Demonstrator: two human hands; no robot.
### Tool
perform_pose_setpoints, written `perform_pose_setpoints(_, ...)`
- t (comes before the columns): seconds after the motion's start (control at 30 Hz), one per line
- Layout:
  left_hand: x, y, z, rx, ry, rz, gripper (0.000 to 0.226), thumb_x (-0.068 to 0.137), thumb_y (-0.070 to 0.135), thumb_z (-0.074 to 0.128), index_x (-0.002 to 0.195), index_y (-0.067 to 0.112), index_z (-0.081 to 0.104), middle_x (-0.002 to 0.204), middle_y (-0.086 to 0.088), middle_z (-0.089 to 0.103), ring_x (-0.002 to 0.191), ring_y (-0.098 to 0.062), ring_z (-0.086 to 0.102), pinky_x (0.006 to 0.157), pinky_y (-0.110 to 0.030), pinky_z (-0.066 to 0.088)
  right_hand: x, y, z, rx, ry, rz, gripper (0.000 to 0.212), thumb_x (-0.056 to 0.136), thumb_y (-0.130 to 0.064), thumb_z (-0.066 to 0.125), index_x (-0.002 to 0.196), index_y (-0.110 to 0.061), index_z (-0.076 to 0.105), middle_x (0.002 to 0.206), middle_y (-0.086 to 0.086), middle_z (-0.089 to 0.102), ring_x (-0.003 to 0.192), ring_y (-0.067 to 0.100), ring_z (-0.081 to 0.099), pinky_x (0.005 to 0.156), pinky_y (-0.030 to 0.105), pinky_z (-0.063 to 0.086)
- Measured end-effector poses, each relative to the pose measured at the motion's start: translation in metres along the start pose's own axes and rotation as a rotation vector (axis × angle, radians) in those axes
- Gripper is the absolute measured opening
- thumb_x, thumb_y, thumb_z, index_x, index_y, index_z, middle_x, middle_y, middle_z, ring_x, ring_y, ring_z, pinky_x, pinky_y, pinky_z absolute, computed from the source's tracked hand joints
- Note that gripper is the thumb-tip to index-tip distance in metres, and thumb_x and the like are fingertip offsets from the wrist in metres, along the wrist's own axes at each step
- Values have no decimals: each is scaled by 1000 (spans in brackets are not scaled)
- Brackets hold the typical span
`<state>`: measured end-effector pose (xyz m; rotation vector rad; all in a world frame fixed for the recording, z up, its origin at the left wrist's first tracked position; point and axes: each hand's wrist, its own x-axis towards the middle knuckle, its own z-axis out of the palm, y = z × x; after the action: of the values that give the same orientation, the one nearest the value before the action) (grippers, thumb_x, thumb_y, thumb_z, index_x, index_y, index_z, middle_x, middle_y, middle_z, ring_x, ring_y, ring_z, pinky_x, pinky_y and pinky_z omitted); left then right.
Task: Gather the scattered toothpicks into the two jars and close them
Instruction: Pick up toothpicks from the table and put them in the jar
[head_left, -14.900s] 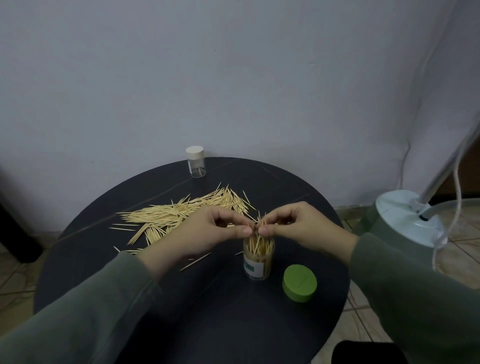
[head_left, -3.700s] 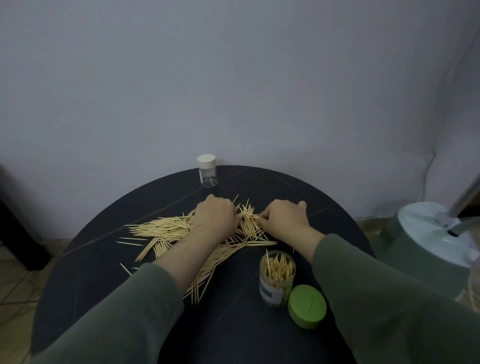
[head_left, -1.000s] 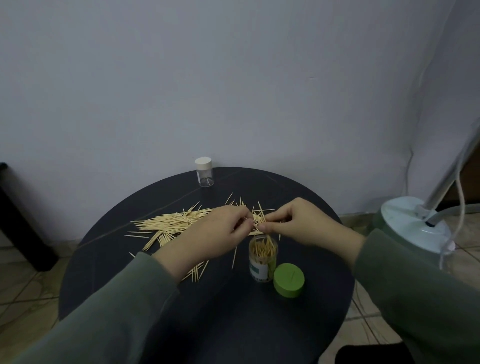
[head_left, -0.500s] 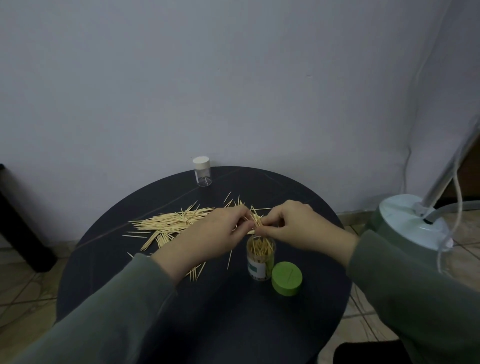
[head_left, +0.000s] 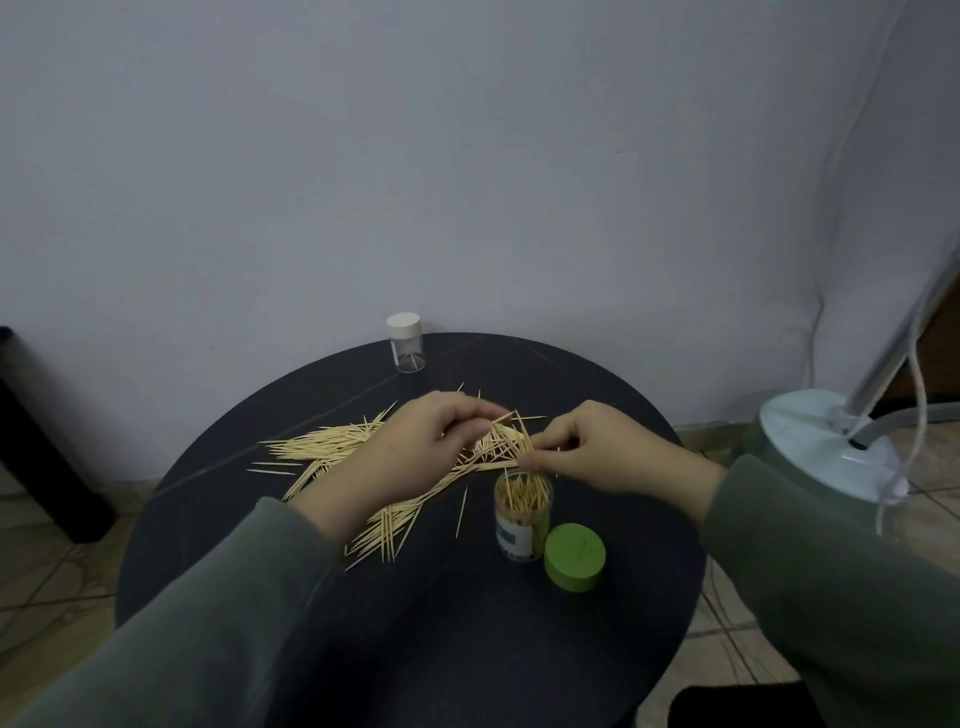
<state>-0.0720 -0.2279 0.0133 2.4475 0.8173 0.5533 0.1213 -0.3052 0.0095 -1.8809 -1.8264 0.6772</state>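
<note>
Far to the left of both hands, a loose spread of toothpicks (head_left: 332, 447) lies on the round dark table (head_left: 467, 649), running under the left forearm and fanning out toward the person. Beyond the left hand, near the table's far edge, stands a small clear jar with a white cap (head_left: 405, 342) already on it; it looks to hold only a few sticks.

The left hand (head_left: 415, 452) hovers over the heap with its fingers curled, and a toothpick tip pokes out from between thumb and forefinger, so it seems to pinch at least one stick. Just right of it, the right hand (head_left: 597, 452) pinches a small bundle of toothpicks directly above the open jar (head_left: 522, 514), which stands just under its fingertips and is already well filled with upright sticks. Close beside that jar, nearer the person and to the right, the green lid (head_left: 574, 557) rests on the table.

The step in hand looks to be loading: feeding a pinch of sticks into the labelled jar. Much of the pile is left, so the job appears less than half done. The next move calls for aligning the bundle upright over the mouth and letting go cleanly, so no ends catch the rim or tip the jar.
</note>
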Motion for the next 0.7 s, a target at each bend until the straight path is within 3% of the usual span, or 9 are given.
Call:
perform_pose_setpoints(0.1, 0, 0, 0, -135, 78, -19, 18, 98, 22, 50, 98, 39, 58, 82, 13, 61, 79, 3, 56, 72, -16, 43, 0, 1, 0, 65, -6, -1, 19, 84, -43, 68, 96, -31, 76, 88, -20, 69, 91, 23, 66, 78, 37, 54)
perform_pose_setpoints(0.23, -1, -2, 6, -330, 122, -38, 5, 95, 21, 58, 99, 23, 58, 82, 7, 72, 83, -7, 66, 82, -30, 50, -3, 3, -1, 183, -3, 25, 17, 83, -39, 69, 96, -31, 75, 110, -14, 70, 96, 4, 62, 80, 22, 47)
perform_pose_setpoints(0.33, -1, -1, 12, -399, 89, -48, 8, 91, 21, 63, 97, 16, 59, 85, 8, 75, 86, -14, 68, 83, -32, 52, -6, 5, 0, 226, -16, 34, 16, 83, -39, 68, 96, -32, 75, 101, -14, 72, 97, 2, 62, 86, 25, 48)
perform_pose_setpoints(0.43, 0, -2, 17, -399, 46, -53, 5, 86, 22, 69, 88, 21, 66, 81, 13, 71, 79, -6, 65, 76, -24, 53, -8, 7, 3, 256, -6, -8, 11, 83, -36, 69, 92, -35, 75, 95, -12, 72, 95, 5, 63, 87, 27, 51)
perform_pose_setpoints(0.53, 1, -5, 19, -451, 4, -79, 6, 81, 23, 74, 84, 21, 68, 84, 3, 71, 80, -14, 65, 78, -29, 55, -11, 7, 4, 265, -14, -37, 6, 82, -34, 70, 86, -38, 73, 92, -13, 68, 92, 0, 62, 80, 19, 49)
perform_pose_setpoints(0.63, -1, -5, 23, -516, -12, -68, 14, 79, 19, 77, 89, 19, 67, 87, -7, 72, 83, -17, 67, 80, -33, 56, -12, 8, 6, 242, -35, -39, 8, 82, -33, 72, 83, -40, 73, 88, -15, 67, 89, -1, 62, 78, 17, 49)
perform_pose_setpoints(0.7, -1, -4, 27, -462, 5, -56, 27, 79, 21, 77, 101, 27, 64, 87, 0, 73, 85, -22, 67, 80, -34, 55, -12, 8, 5, 222, -45, -36, 8, 81, -33, 72, 83, -41, 72, 89, -15, 67, 91, 3, 62, 82, 21, 51)
